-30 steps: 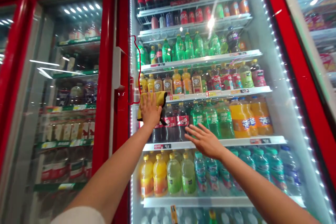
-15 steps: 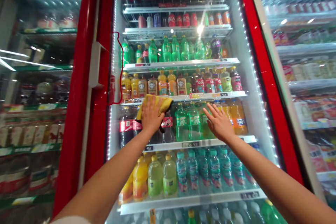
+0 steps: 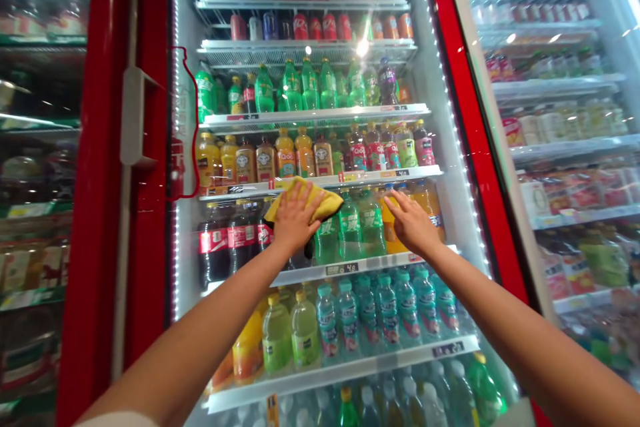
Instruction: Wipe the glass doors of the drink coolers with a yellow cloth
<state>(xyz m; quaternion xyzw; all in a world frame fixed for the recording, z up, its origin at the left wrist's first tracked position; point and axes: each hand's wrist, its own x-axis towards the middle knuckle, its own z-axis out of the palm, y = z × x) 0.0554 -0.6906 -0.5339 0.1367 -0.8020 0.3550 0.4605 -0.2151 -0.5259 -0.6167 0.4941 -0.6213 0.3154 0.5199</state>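
Up on the cooler's glass door (image 3: 186,147), the open left hand (image 3: 296,219) pins a soft, light yellow cloth (image 3: 320,203) flat, right hand (image 3: 413,223) spread open nearby.

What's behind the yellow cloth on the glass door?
The yellow cloth, under the left hand, covers part of a shelf edge. Cola bottles show on one side, green bottles on the other. What's directly behind it is hidden.

The left hand (image 3: 296,217) hid part of the soft yellow cloth (image 3: 320,201) under it. Below that hand, the picture's bottom edge cut off the clear plastic bottles (image 3: 410,400), and the small dark price tag (image 3: 447,349) was too blurry to read.
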